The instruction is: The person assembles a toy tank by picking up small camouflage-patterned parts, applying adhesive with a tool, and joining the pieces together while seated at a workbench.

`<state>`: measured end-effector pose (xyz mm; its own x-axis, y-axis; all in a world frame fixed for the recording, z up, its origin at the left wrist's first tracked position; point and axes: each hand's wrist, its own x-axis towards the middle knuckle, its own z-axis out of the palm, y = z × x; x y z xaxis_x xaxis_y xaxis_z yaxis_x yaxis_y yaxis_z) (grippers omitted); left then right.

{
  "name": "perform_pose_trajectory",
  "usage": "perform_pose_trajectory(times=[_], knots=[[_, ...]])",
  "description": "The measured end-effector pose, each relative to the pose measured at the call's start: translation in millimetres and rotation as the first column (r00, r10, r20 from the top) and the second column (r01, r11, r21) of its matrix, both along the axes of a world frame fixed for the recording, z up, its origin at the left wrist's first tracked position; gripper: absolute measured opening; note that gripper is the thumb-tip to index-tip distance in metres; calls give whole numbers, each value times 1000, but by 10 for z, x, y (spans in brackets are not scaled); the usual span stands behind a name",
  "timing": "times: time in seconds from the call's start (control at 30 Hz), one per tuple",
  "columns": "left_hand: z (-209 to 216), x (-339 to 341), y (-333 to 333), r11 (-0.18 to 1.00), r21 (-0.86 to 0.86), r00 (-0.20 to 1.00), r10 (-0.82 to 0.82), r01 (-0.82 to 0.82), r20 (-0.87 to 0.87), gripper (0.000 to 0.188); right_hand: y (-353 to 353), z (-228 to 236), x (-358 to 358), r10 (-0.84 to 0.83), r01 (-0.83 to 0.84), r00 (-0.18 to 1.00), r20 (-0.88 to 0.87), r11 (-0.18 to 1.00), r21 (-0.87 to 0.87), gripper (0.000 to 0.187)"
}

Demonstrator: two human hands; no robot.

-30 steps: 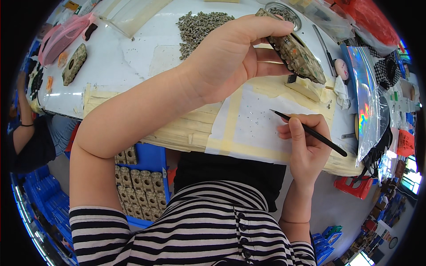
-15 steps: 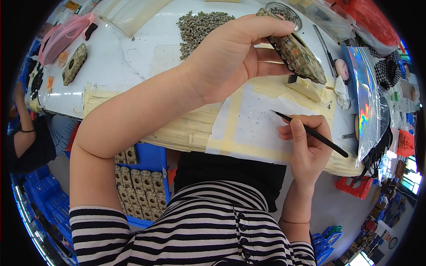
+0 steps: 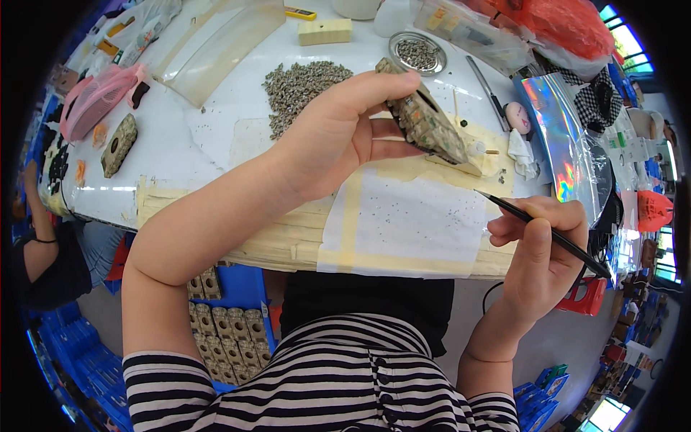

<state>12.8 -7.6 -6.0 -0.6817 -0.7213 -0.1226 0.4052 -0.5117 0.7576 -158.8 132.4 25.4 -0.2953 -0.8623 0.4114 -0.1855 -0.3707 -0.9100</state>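
My left hand (image 3: 338, 122) reaches across the table. It grips a long mottled stone-patterned piece (image 3: 426, 119) with a dark opening, tilted above the taped surface, thumb on its top edge. In my right hand (image 3: 543, 248) a slim black pointed tool (image 3: 568, 245) is pinched between thumb and fingers, its tip pointing up-left near the right edge of a white paper sheet (image 3: 403, 248). Tiny glittering bits lie scattered on the sheet. I cannot make out anything on the tool's tip. Beyond my left hand lies a pile of small metallic studs (image 3: 295, 90).
A round metal dish (image 3: 417, 52) holds similar studs. A cream block (image 3: 325, 32), a pink mesh item (image 3: 93, 101) and another mottled piece (image 3: 119, 146) lie on the table. Holographic film (image 3: 554, 129) lies right. Below, a blue tray (image 3: 245, 288) bears several mottled pieces. Another person's arm (image 3: 39, 209) shows at left.
The whole view has shifted with my head. My right hand has moved right with the black tool, away from the middle of the paper. My left hand still holds the mottled piece.
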Motion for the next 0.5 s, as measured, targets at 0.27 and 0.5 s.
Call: perform_pose_trajectory(times=[0.27,0.5], knots=[[60,-14,56,996,-21,995,-80,81,61,48,-228,119,51,102,-103,990,102,995,7,12],[75,11,91,992,-34,991,-118,120,57,49,-289,70,100,170,-173,979,114,985,22,10]])
